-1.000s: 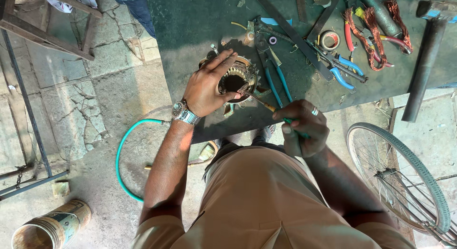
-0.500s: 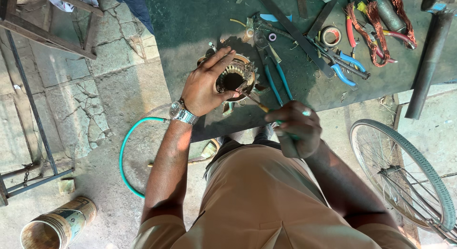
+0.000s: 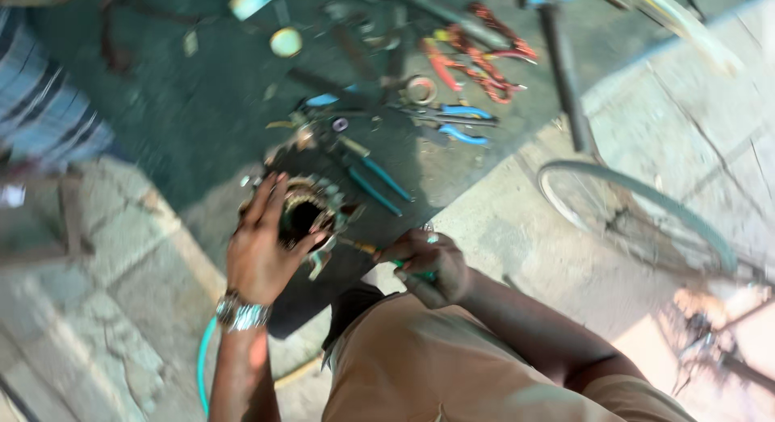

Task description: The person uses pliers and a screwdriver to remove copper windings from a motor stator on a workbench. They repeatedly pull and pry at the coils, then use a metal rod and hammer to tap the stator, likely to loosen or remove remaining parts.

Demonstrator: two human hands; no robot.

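Observation:
My left hand [image 3: 260, 248], with a metal watch on the wrist, grips a round motor stator [image 3: 307, 210] with copper windings at the edge of a dark green table [image 3: 202, 123]. My right hand [image 3: 424, 264] is closed around the green handle of a screwdriver [image 3: 367, 248], whose shaft points left and reaches the stator's lower rim. The frame is motion-blurred, so fine detail of the windings is lost.
Blue-handled pliers [image 3: 452, 123], red-handled pliers [image 3: 476, 62], a tape roll [image 3: 421, 89] and a long dark bar [image 3: 561, 75] lie on the table behind. A bicycle wheel [image 3: 638, 220] rests at right. A teal hose [image 3: 203, 365] lies on the paved ground. Another person's striped clothing [image 3: 44, 115] shows at left.
The camera has swung and tilted, shifting the table up and left with blur. Both hands keep their hold; the screwdriver stays against the stator's lower edge.

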